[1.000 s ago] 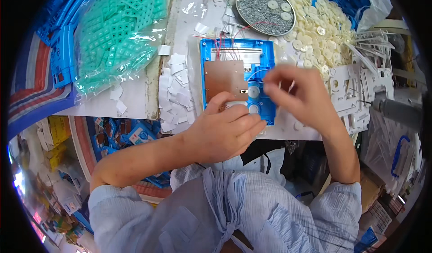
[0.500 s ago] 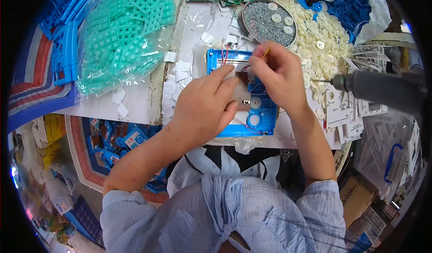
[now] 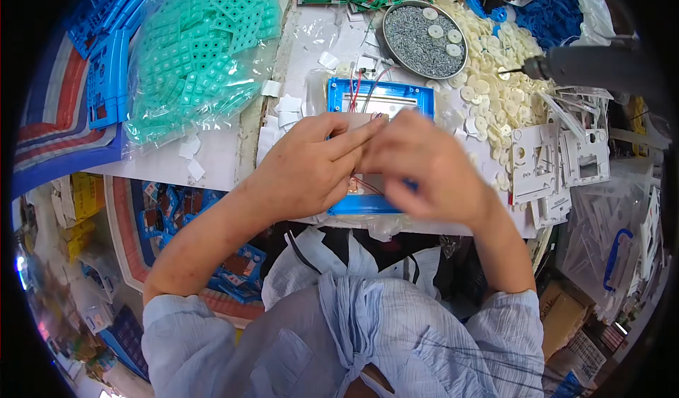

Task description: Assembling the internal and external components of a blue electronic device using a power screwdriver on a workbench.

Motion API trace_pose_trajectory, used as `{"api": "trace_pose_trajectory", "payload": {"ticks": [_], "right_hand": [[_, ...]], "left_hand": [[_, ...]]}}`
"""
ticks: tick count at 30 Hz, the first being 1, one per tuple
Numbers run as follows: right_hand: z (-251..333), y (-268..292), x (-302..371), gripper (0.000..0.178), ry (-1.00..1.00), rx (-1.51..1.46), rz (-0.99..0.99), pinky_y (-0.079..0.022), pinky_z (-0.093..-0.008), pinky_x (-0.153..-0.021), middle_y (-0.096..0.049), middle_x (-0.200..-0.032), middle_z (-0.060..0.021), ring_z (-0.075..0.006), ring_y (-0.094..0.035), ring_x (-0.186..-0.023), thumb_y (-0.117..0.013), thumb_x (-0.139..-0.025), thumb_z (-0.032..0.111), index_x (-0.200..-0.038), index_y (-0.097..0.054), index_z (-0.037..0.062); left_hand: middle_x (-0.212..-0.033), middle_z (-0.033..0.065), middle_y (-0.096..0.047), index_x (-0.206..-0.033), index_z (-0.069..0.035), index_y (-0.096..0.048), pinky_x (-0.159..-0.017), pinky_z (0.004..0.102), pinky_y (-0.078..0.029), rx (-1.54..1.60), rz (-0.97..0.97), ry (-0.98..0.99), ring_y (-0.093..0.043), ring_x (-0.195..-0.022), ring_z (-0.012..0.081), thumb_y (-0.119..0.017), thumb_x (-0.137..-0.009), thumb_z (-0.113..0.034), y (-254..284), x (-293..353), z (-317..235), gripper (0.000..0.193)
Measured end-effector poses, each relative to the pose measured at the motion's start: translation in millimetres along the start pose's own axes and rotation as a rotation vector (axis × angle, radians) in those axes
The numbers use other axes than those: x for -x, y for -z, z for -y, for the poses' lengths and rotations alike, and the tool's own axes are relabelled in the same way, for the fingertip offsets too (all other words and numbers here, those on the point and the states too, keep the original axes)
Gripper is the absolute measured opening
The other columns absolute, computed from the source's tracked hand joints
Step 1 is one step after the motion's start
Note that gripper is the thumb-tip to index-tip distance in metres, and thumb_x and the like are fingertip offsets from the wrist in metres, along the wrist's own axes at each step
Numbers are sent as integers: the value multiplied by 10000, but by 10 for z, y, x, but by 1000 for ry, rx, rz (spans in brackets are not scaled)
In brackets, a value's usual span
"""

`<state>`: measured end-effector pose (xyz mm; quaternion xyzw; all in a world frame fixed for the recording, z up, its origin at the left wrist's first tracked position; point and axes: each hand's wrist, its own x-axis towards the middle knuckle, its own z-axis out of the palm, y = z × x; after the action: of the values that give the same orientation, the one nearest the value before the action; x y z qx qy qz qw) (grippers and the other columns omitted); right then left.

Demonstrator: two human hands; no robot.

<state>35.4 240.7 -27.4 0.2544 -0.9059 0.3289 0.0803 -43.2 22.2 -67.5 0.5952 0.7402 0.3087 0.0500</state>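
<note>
I have the blue casing (image 3: pixel 417 101) on the desk (image 3: pixel 230 161), under both hands near the front edge, with red wires (image 3: pixel 356 90) rising at its far side. The left hand (image 3: pixel 311 164) lies over it, fingers bent and touching a board (image 3: pixel 359 120); I cannot tell whether they clamp it. The right hand (image 3: pixel 431 168) is blurred just beside the left, so I cannot tell whether its fingers are together or apart. Beyond the casing I see a round metal dish (image 3: pixel 433 77) filled with small grey metal pieces (image 3: pixel 414 51), three pale discs (image 3: pixel 435 31) lying on top. To the left, a clear plastic bag (image 3: pixel 249 99) holds turquoise keypads (image 3: pixel 191 65); at upper right, a whitish bag (image 3: pixel 595 9) holds blue parts (image 3: pixel 550 17). Below the desk at left, I make out a striped container (image 3: pixel 127 239) with blue assemblies (image 3: pixel 244 267) piled inside.
</note>
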Motion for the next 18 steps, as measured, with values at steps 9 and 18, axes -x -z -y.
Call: {"api": "trace_pose_trajectory", "payload": {"ticks": [9,18], "right_hand": [[-696,99,-335,206,-145,140,-122,-525,-434,-791,-696,-932,-130,-320,-635,-951,-715,-820,77,-1023,-691,51],[-481,63,-259,153,-305,29,-212,-534,-395,-657,-691,-799,-127,-309,-675,-721,-720,-855,123,-992,-702,56]], "left_hand": [[-1142,145,-706,-1164,-33,-668,-870,417,-517,338,25,15,-647,-1033,312,-652,-869,-116,215,-78,184,306],[-748,159,-713,-991,-34,-643,-618,502,-535,-159,-272,691,-701,-668,373,-684,-918,-240,-63,-651,10,223]]}}
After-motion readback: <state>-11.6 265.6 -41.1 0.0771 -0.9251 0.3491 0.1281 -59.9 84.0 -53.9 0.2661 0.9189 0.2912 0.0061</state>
